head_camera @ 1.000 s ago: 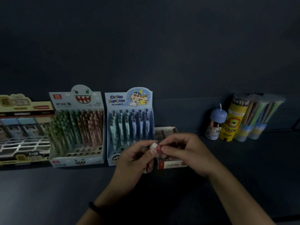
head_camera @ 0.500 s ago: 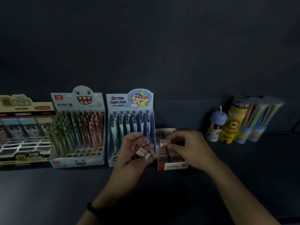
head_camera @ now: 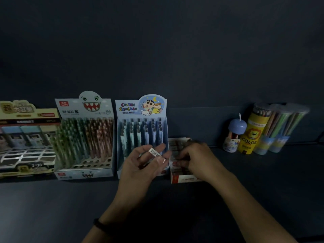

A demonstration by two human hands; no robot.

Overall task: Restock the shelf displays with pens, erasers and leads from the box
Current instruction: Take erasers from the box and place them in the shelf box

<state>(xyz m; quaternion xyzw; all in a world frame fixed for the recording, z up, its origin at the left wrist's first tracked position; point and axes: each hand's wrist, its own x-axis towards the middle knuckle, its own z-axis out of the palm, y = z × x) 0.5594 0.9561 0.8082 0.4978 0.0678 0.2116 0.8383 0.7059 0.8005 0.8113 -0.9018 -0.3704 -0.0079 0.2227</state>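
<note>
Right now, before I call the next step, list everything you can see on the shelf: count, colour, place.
far-left display: one, beige and black, shelf's left edge
monster pen display: one, pale blue, green and pink pens, second from left
cartoon pen display: one, blue, centre
small box: one, red and white, right of the cartoon pen display
small pack: one, white with barcode, in the left hand
capped jar: one, blue cap, right side
lion tube: one, yellow, beside the jar
clear pencil tubes: two, far right
left hand: holds the pack; black wristband
right hand: over the small box, grip blurred
</note>
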